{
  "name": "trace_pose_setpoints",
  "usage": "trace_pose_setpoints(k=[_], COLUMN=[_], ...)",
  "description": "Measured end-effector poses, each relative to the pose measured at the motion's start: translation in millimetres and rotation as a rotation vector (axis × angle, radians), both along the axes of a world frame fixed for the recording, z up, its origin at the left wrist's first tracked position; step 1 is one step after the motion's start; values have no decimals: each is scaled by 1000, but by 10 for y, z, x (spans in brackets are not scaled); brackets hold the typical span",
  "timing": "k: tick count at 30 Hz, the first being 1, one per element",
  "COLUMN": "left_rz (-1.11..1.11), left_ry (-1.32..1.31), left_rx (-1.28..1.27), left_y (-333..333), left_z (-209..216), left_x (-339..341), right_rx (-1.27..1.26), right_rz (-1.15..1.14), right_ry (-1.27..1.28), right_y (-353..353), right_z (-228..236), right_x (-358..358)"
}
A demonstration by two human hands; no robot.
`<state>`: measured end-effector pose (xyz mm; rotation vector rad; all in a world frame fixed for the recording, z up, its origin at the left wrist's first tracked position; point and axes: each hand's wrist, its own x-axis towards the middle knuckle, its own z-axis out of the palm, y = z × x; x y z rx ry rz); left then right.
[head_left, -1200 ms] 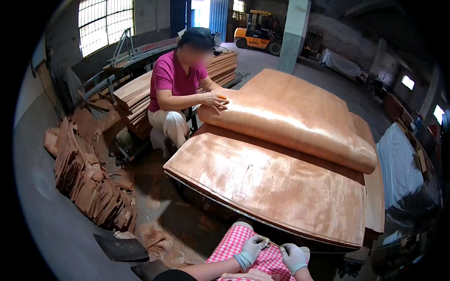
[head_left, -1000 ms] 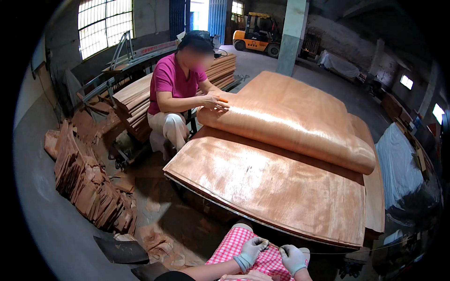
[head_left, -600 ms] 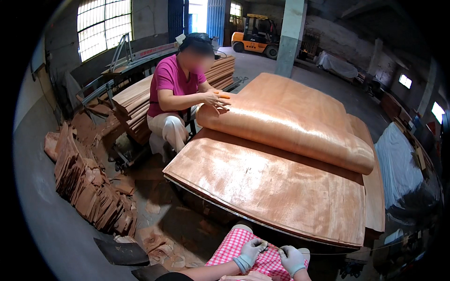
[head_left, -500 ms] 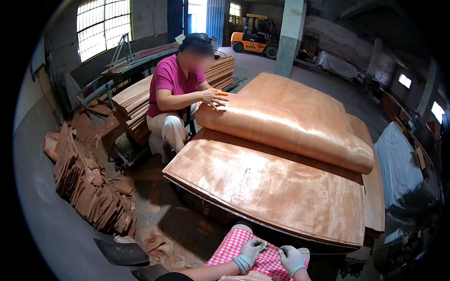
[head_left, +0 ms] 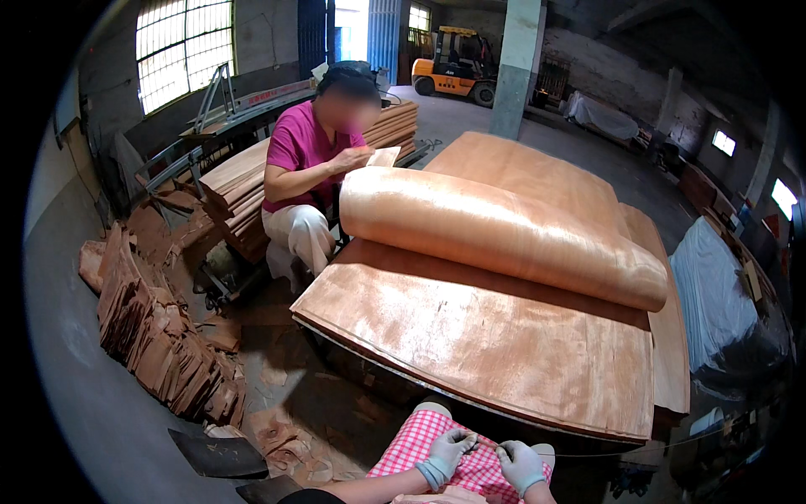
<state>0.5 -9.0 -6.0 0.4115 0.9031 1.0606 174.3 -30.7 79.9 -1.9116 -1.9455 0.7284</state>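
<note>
Both my hands are in pale gloves above a pink-and-white checked apron (head_left: pixel 403 445) on my lap. My left hand (head_left: pixel 451 447) is closed in a pinch, fingertips pointing right. Close beside it, my right hand (head_left: pixel 519 464) is also pinched, facing the left one. Something small and thin seems to lie between the fingertips, too small to name. A thin pale line (head_left: pixel 604 456) stretches rightward from near my right knee; I cannot tell whether it reaches my fingers. Just beyond my knees is a stack of wood veneer sheets (head_left: pixel 470 336), its top sheet folded back into a large curl (head_left: pixel 495 231).
Across the stack's left corner sits a co-worker in a magenta shirt (head_left: pixel 294 151), holding a pale flat piece (head_left: pixel 384 157). Veneer scraps (head_left: pixel 159 336) are heaped at left. Farther off are stacked boards (head_left: pixel 243 185), a pillar (head_left: pixel 516 76), an orange forklift (head_left: pixel 453 71) and plastic-covered goods (head_left: pixel 714 294).
The co-worker's hand has left the veneer curl and now holds up a pale piece. The curl's left end has risen and swelled toward the left. My hands have barely moved.
</note>
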Motion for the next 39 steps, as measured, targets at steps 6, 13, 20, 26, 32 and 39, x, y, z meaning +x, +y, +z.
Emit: trace_pose_setpoints(k=[6, 13, 20, 26, 32, 39], left_rz=[-8, -17, -18, -16, 15, 101], left_ry=[21, 4, 56, 21, 72, 89], left_rx=[-8, -16, -24, -44, -23, 71], left_y=[1, 0, 2, 0, 31, 158], left_z=[28, -14, -33, -14, 38, 65], left_x=[-4, -11, -3, -8, 41, -36], right_rx=[-7, -35, -34, -36, -27, -23], right_rz=[16, 23, -5, 29, 20, -50], right_ry=[-22, -30, 2, -44, -19, 140], right_y=[-4, 6, 12, 16, 58, 164], right_z=[-16, -52, 8, 22, 22, 12], right_x=[3, 14, -27, -29, -4, 54])
